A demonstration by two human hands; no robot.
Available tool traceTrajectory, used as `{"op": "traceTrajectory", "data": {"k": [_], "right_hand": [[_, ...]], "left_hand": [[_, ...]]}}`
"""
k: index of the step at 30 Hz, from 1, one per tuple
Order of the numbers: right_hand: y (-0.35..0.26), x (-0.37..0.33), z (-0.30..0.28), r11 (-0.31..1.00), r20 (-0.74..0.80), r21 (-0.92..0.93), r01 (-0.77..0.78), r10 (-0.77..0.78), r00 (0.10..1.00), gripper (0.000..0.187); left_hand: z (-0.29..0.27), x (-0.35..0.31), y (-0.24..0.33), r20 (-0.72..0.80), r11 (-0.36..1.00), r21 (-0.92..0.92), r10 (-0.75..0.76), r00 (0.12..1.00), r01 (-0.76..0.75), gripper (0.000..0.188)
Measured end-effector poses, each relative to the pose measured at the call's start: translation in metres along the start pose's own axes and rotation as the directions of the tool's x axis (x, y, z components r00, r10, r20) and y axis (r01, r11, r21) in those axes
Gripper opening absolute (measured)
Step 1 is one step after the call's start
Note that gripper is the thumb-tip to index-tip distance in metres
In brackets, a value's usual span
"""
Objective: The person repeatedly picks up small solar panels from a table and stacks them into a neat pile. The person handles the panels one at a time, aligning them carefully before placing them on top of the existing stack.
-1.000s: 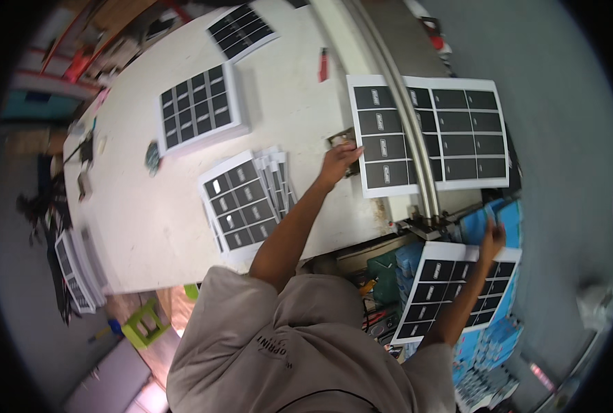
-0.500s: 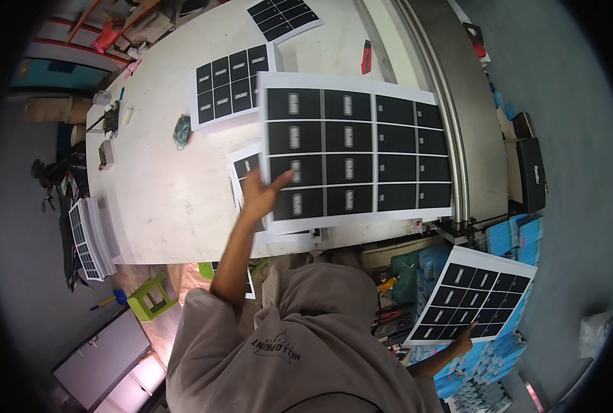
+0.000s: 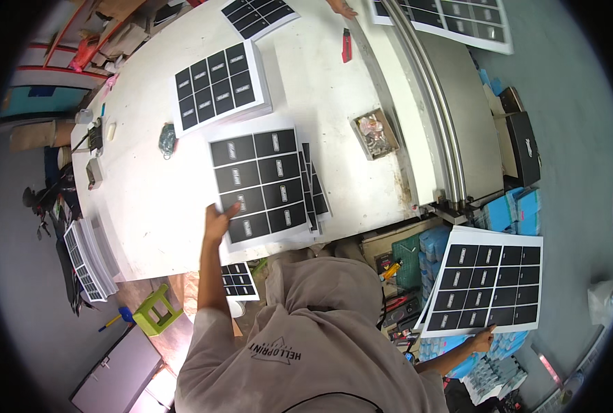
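My left hand (image 3: pixel 220 221) is closed on the left edge of a printed sheet (image 3: pixel 258 182), thumb on top. Two columns of black rectangles show on it. The sheet is over other printed sheets (image 3: pixel 318 191) near the table's front edge. At the lower right, my right hand (image 3: pixel 484 340) grips the near edge of a few stacked printed sheets (image 3: pixel 489 275), also marked with black rectangles. They are above blue wrapped bundles (image 3: pixel 513 210).
A thick stack of prints (image 3: pixel 217 86) lies on the white table (image 3: pixel 148 206). Nearby are a red cutter knife (image 3: pixel 347 45), a box of scraps (image 3: pixel 375 134) and metal rollers (image 3: pixel 434 96). Another person's hand (image 3: pixel 341 8) reaches in at the top, near a large sheet (image 3: pixel 451 20).
My left hand and its sheet have moved left and down, uncovering the scrap box; the sheet's right part no longer shows. The right-hand sheets have turned straighter. Another hand and a large sheet appear at the top.
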State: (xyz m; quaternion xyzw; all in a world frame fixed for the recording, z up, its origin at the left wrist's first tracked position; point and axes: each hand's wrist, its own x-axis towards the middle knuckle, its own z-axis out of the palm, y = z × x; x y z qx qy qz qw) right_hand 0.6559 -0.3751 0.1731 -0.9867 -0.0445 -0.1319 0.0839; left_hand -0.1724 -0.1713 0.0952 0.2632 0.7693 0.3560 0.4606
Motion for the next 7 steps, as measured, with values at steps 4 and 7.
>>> {"op": "traceTrajectory", "data": {"k": [4, 7], "right_hand": [[0.015, 0.020, 0.029, 0.998, -0.244, -0.060, 0.005, -0.019, 0.970, 0.060], [0.045, 0.060, 0.099, 0.931, -0.138, -0.363, -0.045, -0.006, 0.990, 0.057]], "left_hand": [[0.032, 0.057, -0.137, -0.113, 0.959, 0.148, -0.228, 0.967, 0.243, 0.053], [0.050, 0.057, -0.163, -0.394, 0.806, 0.465, -0.182, 0.901, 0.367, 0.105]]}}
